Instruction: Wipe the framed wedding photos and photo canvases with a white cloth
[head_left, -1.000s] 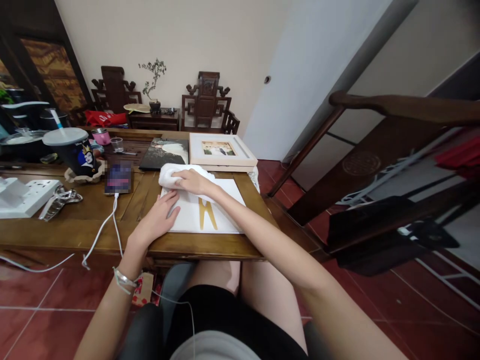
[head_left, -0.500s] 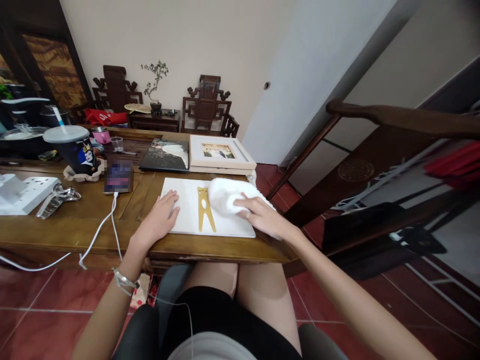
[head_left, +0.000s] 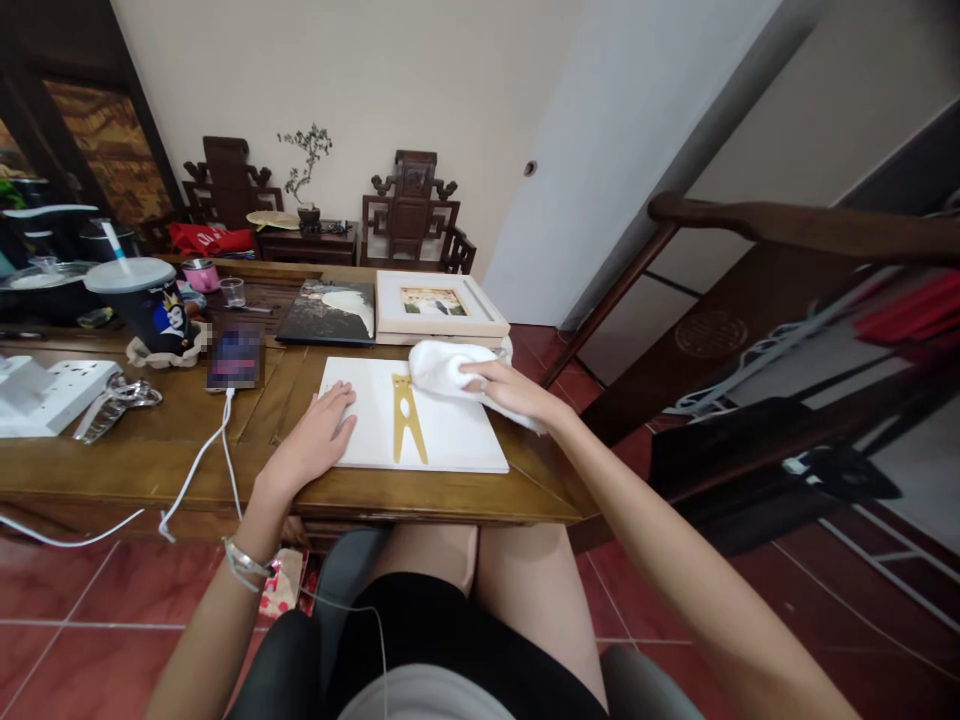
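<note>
A white rectangular board or album [head_left: 367, 440] lies flat on the wooden table in front of me. It bears a yellow, two-legged flat shape [head_left: 406, 418] with an oval hole; I cannot tell whether it is printed or a loose piece. My left hand [head_left: 326, 425] rests on the board's left edge, fingers stretched out flat. Bunched in my right hand [head_left: 510, 388] is a white cloth [head_left: 444, 368], pressed over the board's far right part. Part of the cloth hangs past the right edge and hides that corner.
Behind the board lie a dark photo panel [head_left: 330, 310] and a pale picture frame [head_left: 442, 308]. To the left are a phone [head_left: 235, 358] on a white cable, a lidded cup with a straw [head_left: 150, 310] and a power strip [head_left: 71, 390]. A wooden chair [head_left: 750, 225] stands at right.
My right hand has moved the cloth away from me and slightly left, uncovering more of the board's near right part. My left hand stays in place.
</note>
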